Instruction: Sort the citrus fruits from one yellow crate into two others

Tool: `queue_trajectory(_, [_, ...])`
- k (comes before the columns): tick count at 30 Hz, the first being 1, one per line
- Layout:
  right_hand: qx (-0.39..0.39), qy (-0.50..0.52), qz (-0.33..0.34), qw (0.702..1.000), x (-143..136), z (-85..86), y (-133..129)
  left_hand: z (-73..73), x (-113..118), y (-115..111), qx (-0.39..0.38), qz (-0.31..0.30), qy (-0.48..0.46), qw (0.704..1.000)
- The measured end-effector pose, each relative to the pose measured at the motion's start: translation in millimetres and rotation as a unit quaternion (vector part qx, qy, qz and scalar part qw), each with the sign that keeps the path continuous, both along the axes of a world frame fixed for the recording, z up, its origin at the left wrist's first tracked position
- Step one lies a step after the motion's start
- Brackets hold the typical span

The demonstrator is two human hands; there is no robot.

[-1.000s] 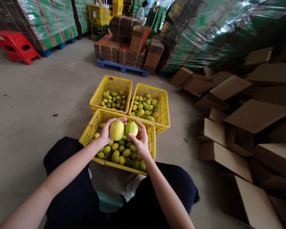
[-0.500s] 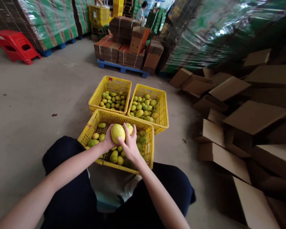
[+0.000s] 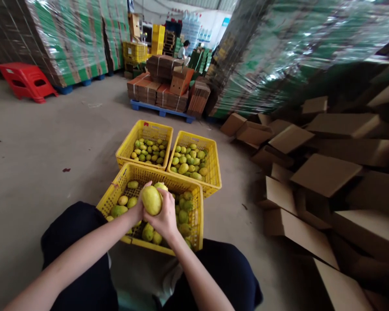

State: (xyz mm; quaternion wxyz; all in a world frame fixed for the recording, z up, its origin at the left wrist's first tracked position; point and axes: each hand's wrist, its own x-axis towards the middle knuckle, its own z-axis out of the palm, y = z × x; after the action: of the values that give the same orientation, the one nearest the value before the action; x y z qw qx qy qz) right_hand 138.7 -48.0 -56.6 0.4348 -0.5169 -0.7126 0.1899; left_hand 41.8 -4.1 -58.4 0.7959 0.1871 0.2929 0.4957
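My hands are together over the near yellow crate (image 3: 199, 224), gripping two yellow lemons. The larger front lemon (image 3: 151, 200) sits between both hands, with the right thumb under it. My left hand (image 3: 138, 209) is closed around its left side, its fingertips showing behind. My right hand (image 3: 167, 211) closes from the right. A second lemon (image 3: 161, 186) shows just behind the first, by the right fingers; which hand bears it is partly hidden. Below lie loose green-yellow lemons (image 3: 148, 232) in the near crate.
Two more yellow crates of lemons, a left one (image 3: 119, 154) and a right one (image 3: 218, 172), stand beyond. Open cardboard boxes (image 3: 327, 175) pile up at right. Farther off are a blue pallet (image 3: 162, 112) of flattened cartons, a red stool (image 3: 27, 82) and a seated person (image 3: 182, 52).
The camera view has tilted up, so the scene sits lower. My hands have turned the front lemon, and the right thumb has moved from its side to underneath.
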Motion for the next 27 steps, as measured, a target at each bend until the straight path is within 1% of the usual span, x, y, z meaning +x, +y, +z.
queue_trajectory(3, [-0.004, 0.072, 0.005, 0.997, 15.3, 8.6, 1.8, 2.2, -4.4, 14.6, 0.01, 0.081, 0.05, 0.995])
queue_trajectory(5, [-0.021, 0.118, 0.011, 0.993, 25.7, 13.9, 5.4, 6.9, -10.9, 21.2, 0.051, 0.128, 0.089, 0.986])
queue_trajectory(6, [-0.028, 0.135, 0.011, 0.99, 30.0, 15.6, 7.8, 9.3, -14.5, 23.1, 0.078, 0.141, 0.102, 0.982])
queue_trajectory(8, [-0.034, 0.158, 0.006, 0.987, 35.3, 16.4, 13.1, 12.6, -20.5, 24.1, 0.121, 0.158, 0.125, 0.972])
queue_trajectory(11, [-0.014, 0.169, 0.018, 0.985, 35.1, 11.4, 19.3, 11.2, -24.6, 20.9, 0.177, 0.177, 0.198, 0.948])
queue_trajectory(15, [0.064, 0.13, 0.04, 0.989, 30.6, 0.1, 22.6, 8.3, -26.9, 13.0, 0.269, 0.181, 0.32, 0.89])
queue_trajectory(18, [0.101, 0.094, 0.042, 0.99, 32.1, -3.2, 22.3, 15.4, -30.6, 9.1, 0.332, 0.186, 0.364, 0.85])
queue_trajectory(19, [0.099, 0.093, 0.045, 0.99, 32.9, -2.4, 21.7, 18.4, -31.6, 8.9, 0.345, 0.187, 0.37, 0.842])
queue_trajectory(20, [0.087, 0.098, 0.047, 0.99, 33.3, -0.7, 21.0, 20.9, -32.2, 9.5, 0.347, 0.184, 0.372, 0.841])
queue_trajectory(21, [0.061, 0.114, 0.046, 0.991, 33.1, 1.4, 20.2, 22.5, -32.2, 10.9, 0.335, 0.174, 0.37, 0.849])
queue_trajectory(22, [0.022, 0.141, 0.039, 0.989, 32.0, 3.6, 19.6, 22.8, -31.5, 12.8, 0.302, 0.155, 0.36, 0.869])
queue_trajectory(23, [-0.029, 0.181, 0.026, 0.983, 30.1, 5.5, 19.3, 21.8, -30.2, 15.0, 0.248, 0.131, 0.338, 0.898])
queue_trajectory(24, [-0.088, 0.233, 0.006, 0.968, 27.6, 6.8, 19.5, 19.8, -28.2, 17.3, 0.173, 0.104, 0.304, 0.931])
queue_trajectory(25, [-0.152, 0.292, -0.018, 0.944, 24.9, 7.3, 20.2, 17.1, -25.9, 19.2, 0.082, 0.08, 0.262, 0.958])
queue_trajectory(26, [-0.216, 0.351, -0.043, 0.91, 22.2, 7.2, 21.5, 14.2, -23.5, 20.5, -0.011, 0.063, 0.219, 0.974])
queue_trajectory(27, [-0.279, 0.404, -0.069, 0.868, 20.0, 6.7, 23.2, 11.6, -21.2, 21.0, -0.095, 0.055, 0.183, 0.977])
